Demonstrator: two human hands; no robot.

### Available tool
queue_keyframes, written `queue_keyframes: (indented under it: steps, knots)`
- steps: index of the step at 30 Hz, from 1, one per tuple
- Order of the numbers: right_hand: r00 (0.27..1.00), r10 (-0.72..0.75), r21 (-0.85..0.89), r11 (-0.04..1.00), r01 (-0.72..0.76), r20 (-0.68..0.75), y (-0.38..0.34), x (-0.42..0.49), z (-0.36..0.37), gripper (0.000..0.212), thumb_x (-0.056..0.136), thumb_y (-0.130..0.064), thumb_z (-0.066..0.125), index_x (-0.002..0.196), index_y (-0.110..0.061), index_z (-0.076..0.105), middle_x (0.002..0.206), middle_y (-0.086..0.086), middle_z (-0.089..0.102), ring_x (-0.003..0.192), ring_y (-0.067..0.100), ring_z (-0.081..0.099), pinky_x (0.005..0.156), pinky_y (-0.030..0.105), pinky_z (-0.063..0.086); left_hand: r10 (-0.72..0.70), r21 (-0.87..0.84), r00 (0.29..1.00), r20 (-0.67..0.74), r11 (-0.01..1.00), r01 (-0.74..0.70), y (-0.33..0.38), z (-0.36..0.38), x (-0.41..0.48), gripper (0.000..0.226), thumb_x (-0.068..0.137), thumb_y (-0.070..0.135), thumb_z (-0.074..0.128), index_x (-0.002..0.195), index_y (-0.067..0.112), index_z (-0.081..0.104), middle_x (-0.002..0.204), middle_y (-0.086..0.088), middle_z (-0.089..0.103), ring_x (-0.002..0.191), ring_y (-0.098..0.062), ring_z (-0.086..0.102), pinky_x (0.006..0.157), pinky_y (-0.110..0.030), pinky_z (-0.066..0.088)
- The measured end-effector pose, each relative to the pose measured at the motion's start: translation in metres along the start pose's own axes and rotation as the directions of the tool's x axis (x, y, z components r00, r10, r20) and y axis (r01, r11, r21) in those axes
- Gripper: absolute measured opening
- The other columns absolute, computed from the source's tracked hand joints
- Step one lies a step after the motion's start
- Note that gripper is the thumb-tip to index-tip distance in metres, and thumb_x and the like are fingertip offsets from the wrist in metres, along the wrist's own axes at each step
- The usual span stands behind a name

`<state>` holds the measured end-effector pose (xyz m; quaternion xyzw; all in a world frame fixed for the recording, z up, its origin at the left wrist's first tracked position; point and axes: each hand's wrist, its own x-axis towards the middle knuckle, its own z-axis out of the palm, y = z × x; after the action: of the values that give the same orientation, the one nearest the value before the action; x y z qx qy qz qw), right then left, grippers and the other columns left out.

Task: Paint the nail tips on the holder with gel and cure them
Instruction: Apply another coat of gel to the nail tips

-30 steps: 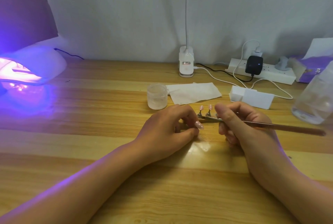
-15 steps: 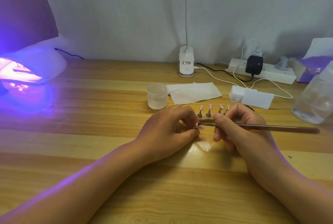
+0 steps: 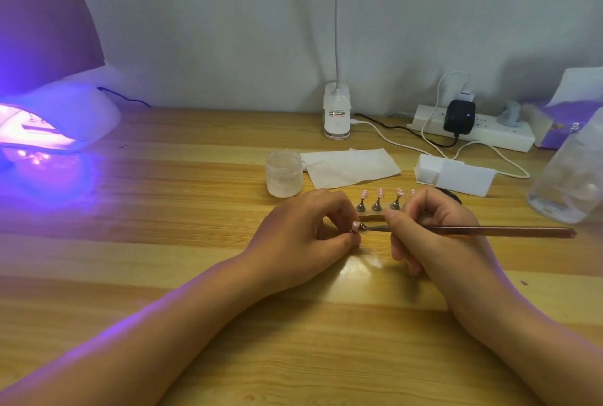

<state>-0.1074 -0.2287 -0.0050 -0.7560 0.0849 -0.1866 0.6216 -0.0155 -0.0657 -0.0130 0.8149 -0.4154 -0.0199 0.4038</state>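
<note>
Left hand [image 3: 303, 236]: head view, I see it pinching one small pink nail tip [image 3: 357, 227] low over the pale wooden table [image 3: 163, 275], steadying it, I judge.
Right hand [image 3: 430, 236]: grips a long brown gel brush [image 3: 489, 230] pen-style, bristles touching that tip.
Other pink tips [image 3: 378, 198]: on metal stands just behind.
White domed curing lamp [image 3: 65, 115]: glowing violet, far left, awaiting curing.

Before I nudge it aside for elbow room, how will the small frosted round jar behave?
The small frosted round jar looks squat and upright, so it probably slides rather than tips. Its translucent walls suggest plastic, so probably light.
</note>
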Motion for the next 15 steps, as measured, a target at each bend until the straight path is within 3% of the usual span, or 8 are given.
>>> queue_keyframes:
  steps: [8, 15]
  knots:
    - [0.998, -0.021, 0.029, 0.999, 0.023, -0.053, 0.0022, 0.0016, -0.0002, 0.021, 0.083, -0.002, 0.059, 0.069, -0.011, 0.045, 0.043, 0.001, 0.05, 0.037, 0.006, 0.042, 0.039, 0.012, 0.032, 0.002, -0.008, 1.0, -0.002, 1.0, -0.002, -0.0025, 0.0007, -0.0003, 0.01, 0.087, 0.024, 0.073, 0.091, 0.029, 0.066, 0.092, 0.014, 0.064, 0.068, 0.001, 0.052, 0.062, -0.02, 0.041]
    - [1.0, -0.008, 0.162, 0.987, 0.007, 0.005, -0.0009, 0.0002, -0.0027, 0.019, 0.089, -0.009, 0.063, 0.077, -0.015, 0.05, 0.051, 0.001, 0.054, 0.045, 0.01, 0.044, 0.042, 0.017, 0.036, 0.008, -0.027, 1.0, -0.026, 1.0, -0.009, -0.0037, 0.001, 0.0003, 0.009, 0.086, 0.022, 0.073, 0.09, 0.027, 0.067, 0.092, 0.011, 0.063, 0.064, 0.0, 0.051, 0.06, -0.018, 0.039]
